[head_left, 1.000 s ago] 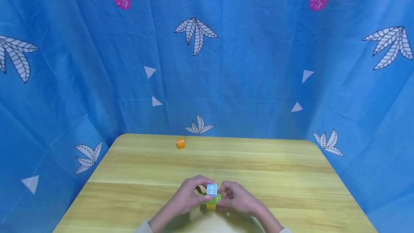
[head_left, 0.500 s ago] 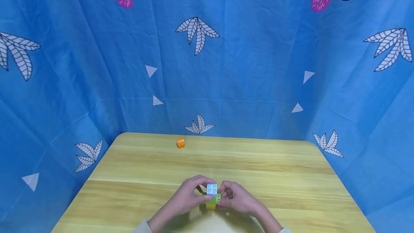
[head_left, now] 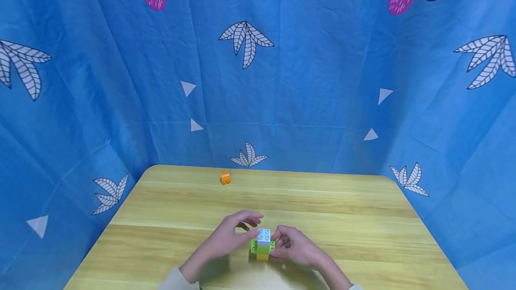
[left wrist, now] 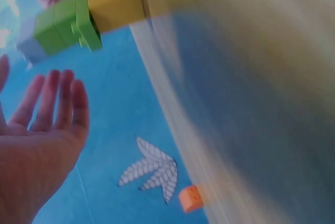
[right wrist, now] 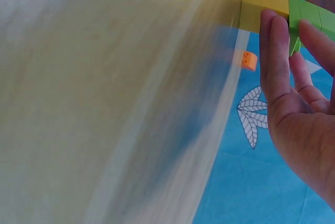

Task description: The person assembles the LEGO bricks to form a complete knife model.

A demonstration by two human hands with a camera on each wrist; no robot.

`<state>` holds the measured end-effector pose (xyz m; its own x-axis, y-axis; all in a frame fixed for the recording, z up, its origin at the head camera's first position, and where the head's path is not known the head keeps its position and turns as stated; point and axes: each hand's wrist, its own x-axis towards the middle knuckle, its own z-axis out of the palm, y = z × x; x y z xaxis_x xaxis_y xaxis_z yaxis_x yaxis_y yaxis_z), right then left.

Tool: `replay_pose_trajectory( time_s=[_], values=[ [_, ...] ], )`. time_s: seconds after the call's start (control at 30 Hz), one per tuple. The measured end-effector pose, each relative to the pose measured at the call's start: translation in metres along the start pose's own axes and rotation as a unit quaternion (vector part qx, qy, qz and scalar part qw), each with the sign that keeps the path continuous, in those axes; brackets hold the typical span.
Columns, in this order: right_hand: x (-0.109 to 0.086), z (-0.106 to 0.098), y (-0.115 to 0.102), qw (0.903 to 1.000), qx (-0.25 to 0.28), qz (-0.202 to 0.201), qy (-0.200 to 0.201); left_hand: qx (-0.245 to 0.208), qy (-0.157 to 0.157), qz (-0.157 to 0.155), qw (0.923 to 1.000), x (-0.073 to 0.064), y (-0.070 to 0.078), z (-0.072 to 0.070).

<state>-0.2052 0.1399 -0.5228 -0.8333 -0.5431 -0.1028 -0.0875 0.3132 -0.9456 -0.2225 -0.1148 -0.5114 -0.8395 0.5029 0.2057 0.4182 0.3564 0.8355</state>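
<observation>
A small stack of toy building bricks stands upright on the table in front of me. It has a yellow brick at the bottom, a wider green plate above it, green bricks, and a light blue brick with studs on top. My right hand holds the stack from the right, with fingertips at the yellow brick and the green plate in the right wrist view. To the left, my left hand has its fingers spread apart from the stack, holding nothing, its thumb overlapping the blue brick's edge in the head view.
An orange toy brick lies near the back edge of the wooden table, left of the middle. A blue patterned curtain surrounds the table at the back and both sides.
My left hand has let go of the stack and drawn back slightly leftward, its fingers opening, which uncovers the green plate's left end. My right hand and the stack stay in place.
</observation>
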Motion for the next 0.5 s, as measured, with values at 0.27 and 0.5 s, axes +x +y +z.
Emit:
replay_pose_trajectory(
  time_s=[0.27,0.5],
  values=[
    [-0.001,-0.001,0.001,1.0000,-0.002,-0.002,-0.003,0.003,0.080,-0.063,0.9948,0.027,-0.028,-0.027],
    [-0.002,-0.002,0.000,1.0000,-0.002,0.000,-0.005,-0.001,0.167,-0.102,0.9807,0.056,-0.065,-0.051]
  ],
)
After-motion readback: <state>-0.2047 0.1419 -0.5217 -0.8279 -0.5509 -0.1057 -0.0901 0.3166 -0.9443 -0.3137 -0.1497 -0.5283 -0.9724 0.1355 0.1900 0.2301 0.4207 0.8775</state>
